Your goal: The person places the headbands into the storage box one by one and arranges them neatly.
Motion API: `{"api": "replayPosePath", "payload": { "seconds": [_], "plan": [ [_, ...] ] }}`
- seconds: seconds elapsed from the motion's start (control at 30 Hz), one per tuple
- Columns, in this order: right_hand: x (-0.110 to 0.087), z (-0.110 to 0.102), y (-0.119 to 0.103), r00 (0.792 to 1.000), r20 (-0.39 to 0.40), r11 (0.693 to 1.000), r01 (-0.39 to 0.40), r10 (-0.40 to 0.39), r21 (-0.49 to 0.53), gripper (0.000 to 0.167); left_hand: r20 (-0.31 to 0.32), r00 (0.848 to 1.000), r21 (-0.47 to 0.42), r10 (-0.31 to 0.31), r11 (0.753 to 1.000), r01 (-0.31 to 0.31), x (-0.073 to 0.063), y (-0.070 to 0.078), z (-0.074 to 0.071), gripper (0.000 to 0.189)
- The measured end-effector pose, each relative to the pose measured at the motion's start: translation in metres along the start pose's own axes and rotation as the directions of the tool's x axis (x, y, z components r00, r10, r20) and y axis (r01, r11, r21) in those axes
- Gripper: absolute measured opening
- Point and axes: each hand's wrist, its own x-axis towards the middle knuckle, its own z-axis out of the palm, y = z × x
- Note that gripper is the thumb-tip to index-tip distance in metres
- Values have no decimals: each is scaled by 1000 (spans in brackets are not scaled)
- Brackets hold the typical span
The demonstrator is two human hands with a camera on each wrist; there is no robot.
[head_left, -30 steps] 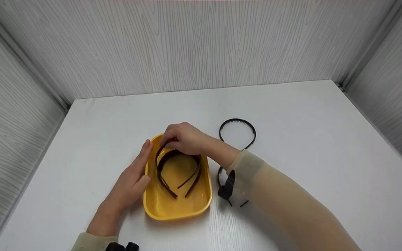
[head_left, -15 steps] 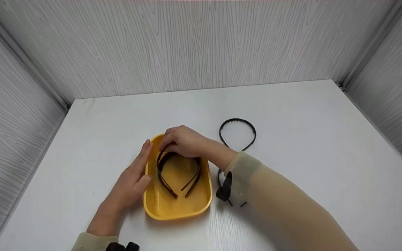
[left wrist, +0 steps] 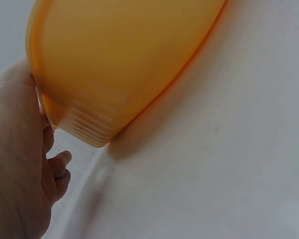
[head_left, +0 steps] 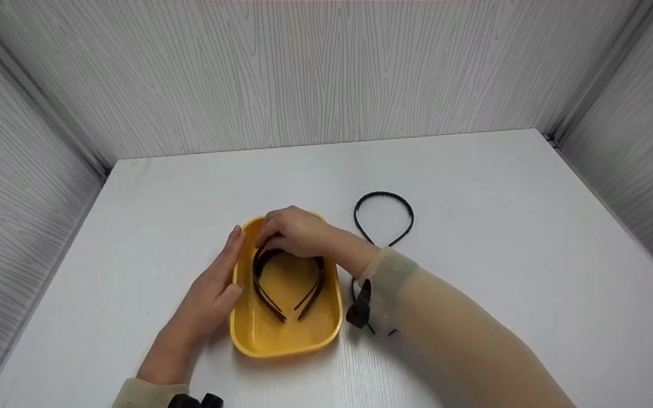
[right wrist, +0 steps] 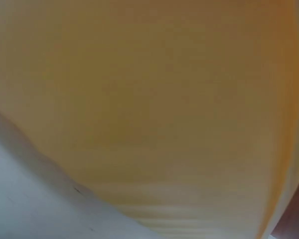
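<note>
- Closest to me, the tub [head_left: 281,340] stands left of the middle of the bench [head_left: 502,238], well short of its far edge. The surface looks smooth, so I'd expect an uneven pull to skid it.
- The left hand [head_left: 210,297] lies flat along the tub's left edge, fingers straight, bracing rather than clasping. Too much weight there could tip that edge or shove the tub right.
- The bands [head_left: 321,276] sit in the tub, closely nested, ends toward its near edge. Their comb teeth could snag, so shifting one might drag its neighbour along.
- The sleeve [head_left: 451,323] and black mount [head_left: 359,313] hang just beside the tub's right edge, over the loose band [head_left: 383,194]; if I let that arm sag, the mount could hook it.
- The right hand [head_left: 295,231] pinches a band toward the tub's far left corner, fingers curled. Which band, I can't tell: the hand covers the tops. Holding so far off centre could let it twist or spring free.
- The loose band's arch lies farthest out, beyond the tub's right edge. The forearm hides its middle, so I may be misjudging whether that's one band or two.
</note>
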Motion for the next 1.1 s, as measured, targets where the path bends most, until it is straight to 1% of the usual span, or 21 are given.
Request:
{"api": "replayPosePath", "payload": {
  "seconds": [0.2, 0.33, 0.63, 0.83, 1.1],
  "plan": [
    [2, 2, 0, 1000, 22, 1000, -22, 22, -5, 23, -3, 1000, -23, 20, 1000, -20, 1, -1, -1, 87],
    [3, 4, 1, 999, 29, 1000, -30, 30, 3, 22, 10, 1000, -42, 7, 999, -6, 1, -2, -1, 88],
    [3, 5, 1, 999, 37, 999, -33, 33, -2, 23, -9, 999, -28, 32, 999, -32, 1, -2, 0, 87],
    [3, 8, -1, 999, 34, 1000, -24, 23, 18, 23, -3, 1000, -26, 21, 999, -21, 1, -1, 0, 87],
    [4, 9, -3, 998, 50, 1000, -26, 25, 4, 23, 4, 1000, -23, 8, 1000, -8, 1, -2, 0, 87]
  ]
}}
